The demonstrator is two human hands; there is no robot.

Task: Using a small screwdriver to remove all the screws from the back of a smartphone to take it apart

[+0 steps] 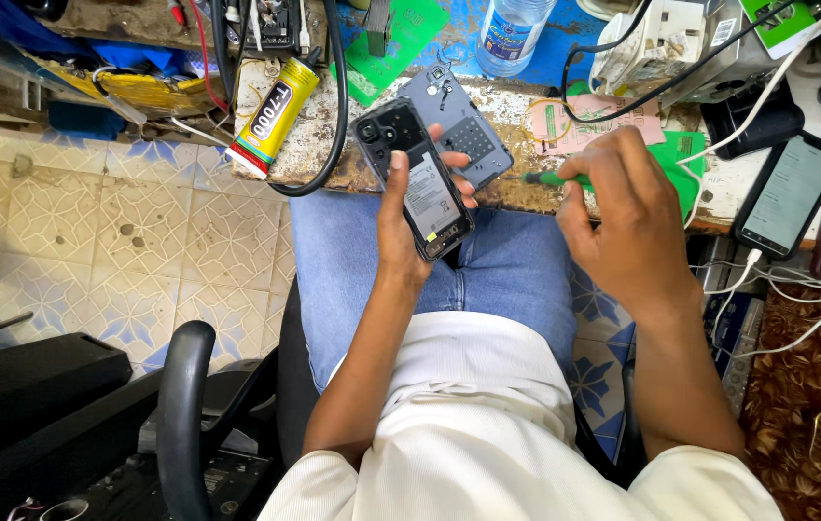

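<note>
Phone (pixel 420 183) with its back off sits at frame centre, clasped in the left hand (pixel 401 227), thumb on its inner side (fingers wrapped behind). Right hand (pixel 623 222) grips a green screwdriver (pixel 550 178) above the worktop (pixel 323 145) edge, beside the grey back cover (pixel 463 125).

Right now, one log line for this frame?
left hand: holds opened phone | right hand: grips green screwdriver | grey back cover: on bench edge

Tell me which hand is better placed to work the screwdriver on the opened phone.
Right hand: it likely suits best, already gripping the green screwdriver, tip pointing toward the opened phone, which the left hand holds.
</note>
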